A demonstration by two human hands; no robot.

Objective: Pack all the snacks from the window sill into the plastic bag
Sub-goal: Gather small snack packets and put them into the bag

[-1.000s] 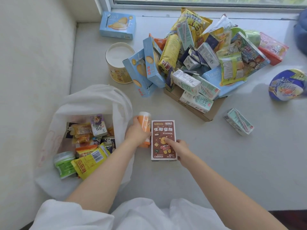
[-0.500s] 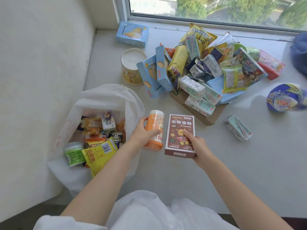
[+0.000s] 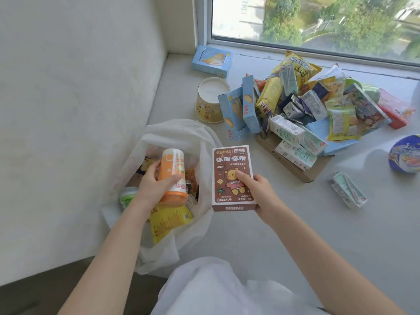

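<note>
My left hand (image 3: 151, 187) grips an orange and white bottle (image 3: 172, 176) above the open mouth of the white plastic bag (image 3: 181, 133), which lies against the left wall. Several snacks lie inside the bag, among them a yellow packet (image 3: 168, 220) and a green cup (image 3: 127, 196). My right hand (image 3: 258, 189) holds a brown bear-printed box (image 3: 231, 176) upright, lifted just right of the bag. A heap of snacks (image 3: 302, 110) sits on the window sill (image 3: 295, 223) at the upper right.
A round yellow tub (image 3: 212, 100) stands upside down behind the bag. A blue biscuit box (image 3: 212, 61) lies in the far corner. A single drink carton (image 3: 347, 189) and a blue bowl (image 3: 405, 154) lie at the right. A cardboard tray (image 3: 295, 169) sits under the heap.
Both hands lifted their items off the sill. The left hand carried the orange bottle left over the bag mouth. The right hand raised the brown box. The camera tilted up toward the window.
</note>
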